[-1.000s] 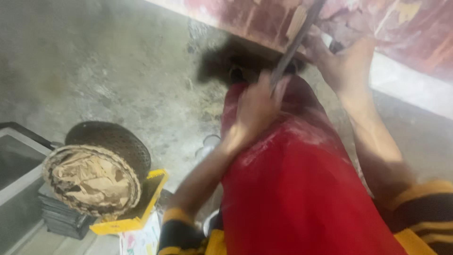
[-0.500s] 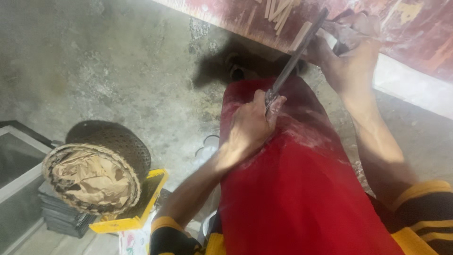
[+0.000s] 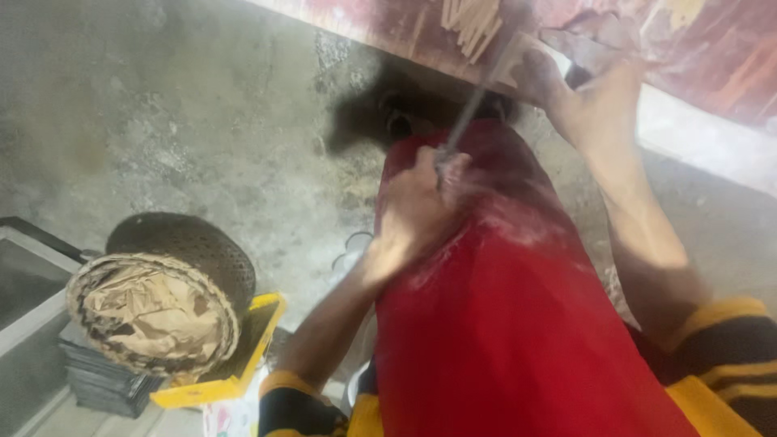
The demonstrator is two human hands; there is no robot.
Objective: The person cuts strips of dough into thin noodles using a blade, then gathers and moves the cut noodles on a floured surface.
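A red cloth lies over my lap. My left hand rests on it, shut on the lower end of a long thin grey blade-like strip that slants up to the right. My right hand grips the strip's upper end, where a pale flat piece and a dark handle-like part show. A bundle of thin pale sticks lies just above, on a reddish board. The picture is blurred, so I cannot tell exactly what the strip is.
Rough concrete floor lies on the left. A woven basket holding crumpled brown paper leans on a dark perforated bowl, over a yellow tray and a dark stack. A pale ledge runs at right.
My left hand has slid a little down the red cloth toward me, keeping its hold on the strip. My right hand stays at the upper end.
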